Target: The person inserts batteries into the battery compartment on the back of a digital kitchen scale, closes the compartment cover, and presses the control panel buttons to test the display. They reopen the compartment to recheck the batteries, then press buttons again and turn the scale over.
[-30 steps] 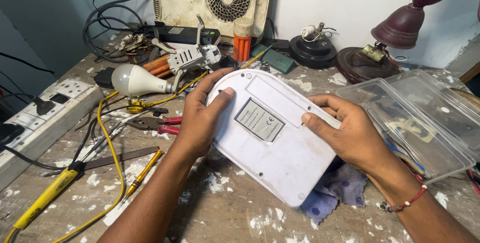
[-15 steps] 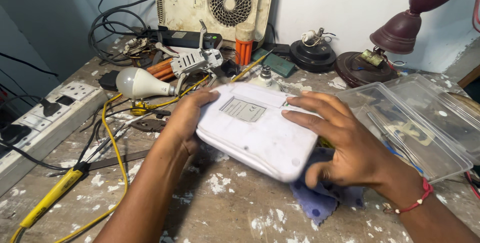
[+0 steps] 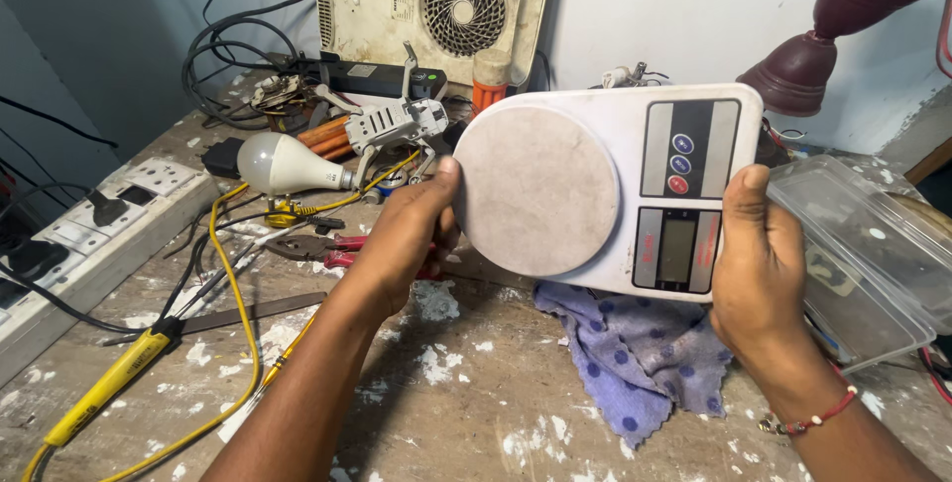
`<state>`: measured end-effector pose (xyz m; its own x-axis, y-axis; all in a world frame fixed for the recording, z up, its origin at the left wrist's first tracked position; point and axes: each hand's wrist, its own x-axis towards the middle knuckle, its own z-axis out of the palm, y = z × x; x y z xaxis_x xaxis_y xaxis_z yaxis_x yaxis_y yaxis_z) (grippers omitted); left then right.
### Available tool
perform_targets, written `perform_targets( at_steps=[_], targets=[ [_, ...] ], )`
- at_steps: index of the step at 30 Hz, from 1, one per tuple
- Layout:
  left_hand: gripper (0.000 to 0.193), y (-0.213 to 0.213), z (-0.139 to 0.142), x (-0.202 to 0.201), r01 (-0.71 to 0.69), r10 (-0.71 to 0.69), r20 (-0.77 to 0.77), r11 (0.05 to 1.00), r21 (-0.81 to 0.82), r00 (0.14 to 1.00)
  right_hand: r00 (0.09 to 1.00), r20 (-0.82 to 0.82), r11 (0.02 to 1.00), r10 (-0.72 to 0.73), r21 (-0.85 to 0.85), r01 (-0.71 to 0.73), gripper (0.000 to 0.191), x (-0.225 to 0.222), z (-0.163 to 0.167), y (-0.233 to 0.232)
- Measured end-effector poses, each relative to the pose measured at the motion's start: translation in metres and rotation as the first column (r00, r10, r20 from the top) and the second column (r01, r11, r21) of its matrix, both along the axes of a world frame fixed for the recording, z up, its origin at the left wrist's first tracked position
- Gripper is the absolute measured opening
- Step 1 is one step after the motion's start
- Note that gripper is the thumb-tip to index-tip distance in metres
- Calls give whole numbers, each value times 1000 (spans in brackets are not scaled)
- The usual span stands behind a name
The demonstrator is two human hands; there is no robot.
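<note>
You hold the white kitchen scale [image 3: 635, 184] face-up above the bench, one hand at each end.

Your left hand [image 3: 402, 244] clamps its round grey platform edge, thumb on top; your right hand [image 3: 759, 264] clasps the display end, thumb beside the screen. Half a second ago its underside faced you; now platform and buttons do. Beneath lies a blue dotted cloth [image 3: 640, 358], beside it a clear plastic box [image 3: 873, 254]; farther off, a bulb [image 3: 283, 165] and a small fan unit [image 3: 436, 1].
</note>
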<state>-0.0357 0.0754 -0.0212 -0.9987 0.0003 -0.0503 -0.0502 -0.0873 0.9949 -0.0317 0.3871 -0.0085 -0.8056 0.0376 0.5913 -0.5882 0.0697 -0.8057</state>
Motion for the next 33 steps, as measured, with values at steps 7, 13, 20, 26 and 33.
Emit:
perform_targets(
  at_steps=[7,13,20,26,33],
  targets=[
    [54,-1,-8,-6,-57,61,-155,998,28,986,945,325,972,30,-231,49,57,5,14,-21],
    [56,-3,-14,-13,-121,135,-251,990,69,958,907,388,960,165,-273,-58,55,11,15,-31],
    [62,-5,-12,-13,-200,218,-99,967,160,971,843,466,952,270,-262,-160,53,12,15,-30],
    [65,-9,-11,-12,-125,132,-70,988,92,989,749,655,995,102,-83,-63,60,13,18,-6],
    [62,7,-24,-13,-16,14,-103,1000,-20,995,643,759,927,-101,306,-216,51,35,-14,17]
  ],
)
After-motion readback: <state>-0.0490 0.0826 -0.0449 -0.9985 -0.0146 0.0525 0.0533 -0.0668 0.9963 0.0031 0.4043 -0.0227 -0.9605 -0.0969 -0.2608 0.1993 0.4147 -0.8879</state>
